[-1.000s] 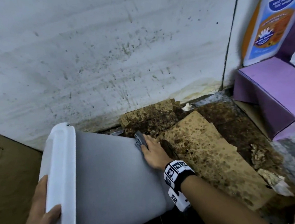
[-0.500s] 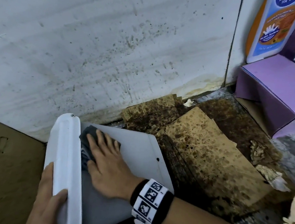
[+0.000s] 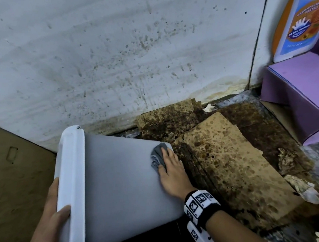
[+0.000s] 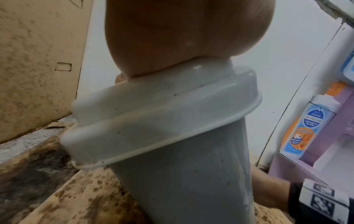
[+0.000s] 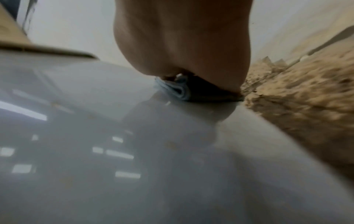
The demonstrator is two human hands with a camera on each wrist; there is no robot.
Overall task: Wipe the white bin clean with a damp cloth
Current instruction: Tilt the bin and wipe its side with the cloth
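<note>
The white bin lies tipped on its side, its lid end toward the left and its base toward the right. My left hand grips the lid rim from the left, thumb on top. My right hand lies flat on the bin's upper side near the base end and presses a crumpled grey cloth against it. In the right wrist view the folded cloth shows under my palm on the glossy bin wall.
A stained white wall stands just behind the bin. Soiled, spotted cardboard sheets cover the floor to the right. A purple box and a soap bottle stand at the far right. Brown cardboard lies on the left.
My right hand slid the cloth from the lid end of the bin back along its side to the base end. The left hand kept its hold on the lid rim.
</note>
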